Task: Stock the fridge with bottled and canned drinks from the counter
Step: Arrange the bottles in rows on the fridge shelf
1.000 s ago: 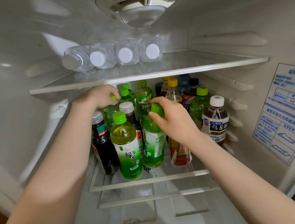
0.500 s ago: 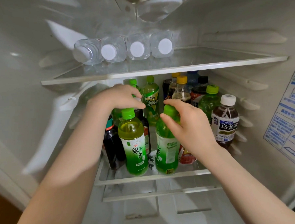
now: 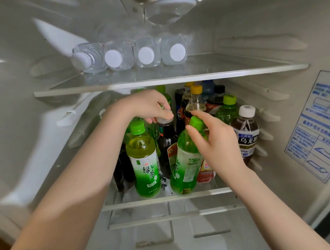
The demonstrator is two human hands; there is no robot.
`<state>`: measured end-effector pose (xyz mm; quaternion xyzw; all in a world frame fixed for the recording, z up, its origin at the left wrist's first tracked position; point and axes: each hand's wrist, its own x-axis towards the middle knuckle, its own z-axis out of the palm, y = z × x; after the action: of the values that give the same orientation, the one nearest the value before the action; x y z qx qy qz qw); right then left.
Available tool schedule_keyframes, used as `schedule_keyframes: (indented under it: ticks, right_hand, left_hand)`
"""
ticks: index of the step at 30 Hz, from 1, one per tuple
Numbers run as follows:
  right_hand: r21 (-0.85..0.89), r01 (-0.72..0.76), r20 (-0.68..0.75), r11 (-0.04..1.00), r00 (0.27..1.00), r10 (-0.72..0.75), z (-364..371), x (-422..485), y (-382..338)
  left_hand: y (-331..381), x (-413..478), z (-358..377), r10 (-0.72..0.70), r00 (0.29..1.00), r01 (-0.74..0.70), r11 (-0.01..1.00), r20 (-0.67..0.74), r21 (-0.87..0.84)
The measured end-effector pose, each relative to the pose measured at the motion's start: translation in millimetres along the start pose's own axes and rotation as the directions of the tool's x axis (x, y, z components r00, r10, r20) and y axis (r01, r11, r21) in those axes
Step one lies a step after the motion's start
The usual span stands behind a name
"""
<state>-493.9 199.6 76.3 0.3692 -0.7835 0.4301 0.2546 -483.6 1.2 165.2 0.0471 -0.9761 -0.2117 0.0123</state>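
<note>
Hands barely moved: left hand (image 3: 144, 105) pinches round grey cap (image 3: 165, 119) of dark bottle (image 3: 166, 141), right hand (image 3: 216, 141) holds green plastic tea bottle (image 3: 184, 161) by its neck; rear bottles (image 3: 208, 88) partly hidden.

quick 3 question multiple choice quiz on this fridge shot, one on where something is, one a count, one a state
1. Where are the water bottles? A upper shelf; B lower shelf; C door rack.
2. How many water bottles are there? A two; B four; C six.
3. What is the right hand doing? A pinching a green tea bottle by its cap; B hanging free; C pressing flat on a shelf.

Answers:
1 A, they lie side by side on the glass above the other drinks.
2 B, four white caps face the camera.
3 A, thumb and forefinger close on the green cap, while the left hand grips a dark bottle by its cap.
</note>
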Motion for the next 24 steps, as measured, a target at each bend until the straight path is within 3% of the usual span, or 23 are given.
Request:
schedule_keyframes:
  ticks: [4, 7, 11, 16, 24]
  right_hand:
    - [0.016, -0.018, -0.014, 1.000, 1.000, 0.018, 0.7, -1.0, 0.8]
    - [0.004, -0.024, -0.024, 1.000, 0.999, 0.024, 1.2, -1.7, 2.1]
    - [0.008, -0.031, -0.027, 0.999, 0.999, 0.032, 2.1, -1.8, 4.1]
    - [0.002, -0.024, -0.034, 1.000, 0.999, 0.024, 2.6, -2.2, 5.7]
    - [0.026, -0.017, -0.051, 1.000, 0.999, 0.018, 2.2, -3.4, 6.9]
  left_hand:
    - [5.1, -1.3, 0.7, 0.031, 0.999, -0.030, 0.998, -0.009, 0.049]
    - [-8.4, -5.7, -6.2, 0.006, 0.993, -0.004, 1.000, -0.122, 0.017]
    - [-37.4, -1.2, -19.4, -0.137, 0.952, 0.174, 0.978, -0.274, 0.117]
    - [-56.2, 3.4, -23.8, -0.297, 0.934, 0.343, 0.901, -0.199, 0.266]
    - [-56.4, 8.6, -18.9, -0.141, 0.979, 0.159, 0.981, -0.148, 0.116]
